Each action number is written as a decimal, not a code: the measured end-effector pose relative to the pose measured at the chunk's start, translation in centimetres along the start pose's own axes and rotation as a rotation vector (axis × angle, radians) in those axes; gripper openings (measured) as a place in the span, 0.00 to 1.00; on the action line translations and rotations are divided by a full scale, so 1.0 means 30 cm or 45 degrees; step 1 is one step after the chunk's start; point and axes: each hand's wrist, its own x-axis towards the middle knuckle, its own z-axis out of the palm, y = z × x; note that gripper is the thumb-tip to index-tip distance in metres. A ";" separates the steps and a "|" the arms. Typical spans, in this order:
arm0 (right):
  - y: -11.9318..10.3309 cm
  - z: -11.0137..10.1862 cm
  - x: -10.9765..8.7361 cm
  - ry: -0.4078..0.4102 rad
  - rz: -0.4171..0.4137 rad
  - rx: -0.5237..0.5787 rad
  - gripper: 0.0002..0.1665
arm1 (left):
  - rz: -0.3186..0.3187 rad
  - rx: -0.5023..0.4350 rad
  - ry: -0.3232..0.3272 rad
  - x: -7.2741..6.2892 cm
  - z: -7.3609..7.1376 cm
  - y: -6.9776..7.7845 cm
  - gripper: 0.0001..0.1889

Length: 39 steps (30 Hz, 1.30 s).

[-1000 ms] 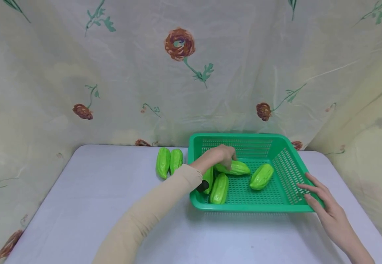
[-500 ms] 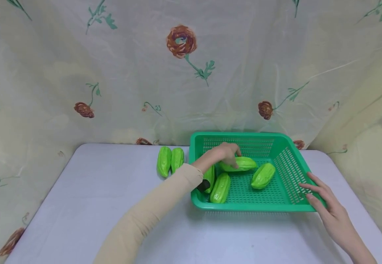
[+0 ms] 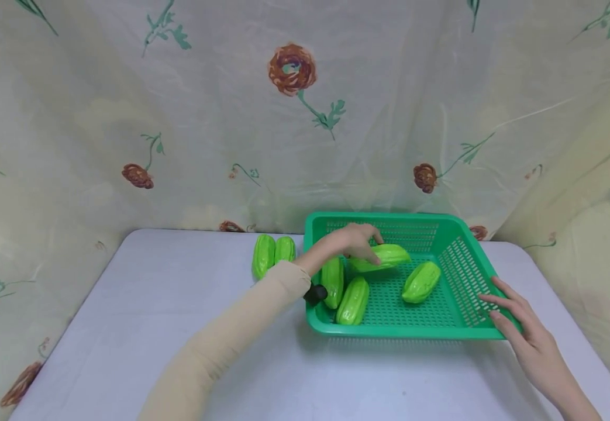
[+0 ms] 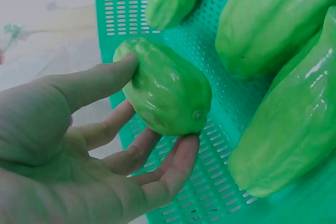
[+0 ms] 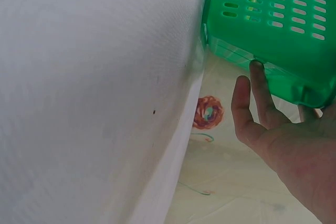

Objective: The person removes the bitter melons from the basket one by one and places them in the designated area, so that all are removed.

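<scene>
My left hand (image 3: pixel 356 241) is over the left half of a green slotted basket (image 3: pixel 473 331). It grips a ribbed light-green bitter melon (image 4: pixel 165 85), thumb on one side and fingertips on the other. This melon is tilted inside the basket, near its back wall. Two more bitter melons lie side by side at the basket's left, the rear melon (image 3: pixel 332 283) and the front melon (image 3: pixel 353 301). A separate bitter melon (image 3: pixel 421 282) rests towards the right. My right hand (image 3: pixel 531 342) holds the basket's right front rim, with some fingers inside and others (image 5: pixel 242 95) outside below it.
Two bitter melons (image 3: pixel 264 256) stand on the white-covered table (image 3: pixel 126 327) left of the basket, partly behind my left forearm. A flower-printed cloth (image 3: pixel 204 117) hangs behind the table and along both sides.
My left hand has shifted the gripped bitter melon rightwards, then raised it slightly towards the back wall. My left wrist has turned and moved back left. The right hand stays at the rim.
</scene>
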 end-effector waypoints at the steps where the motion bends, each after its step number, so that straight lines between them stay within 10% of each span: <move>1: 0.000 0.001 0.000 0.001 -0.002 0.003 0.22 | 0.003 -0.034 0.001 -0.006 -0.002 -0.004 0.31; 39: -0.007 -0.005 -0.001 -0.041 0.061 -0.012 0.23 | 0.161 -0.829 0.222 -0.210 0.026 -0.200 0.32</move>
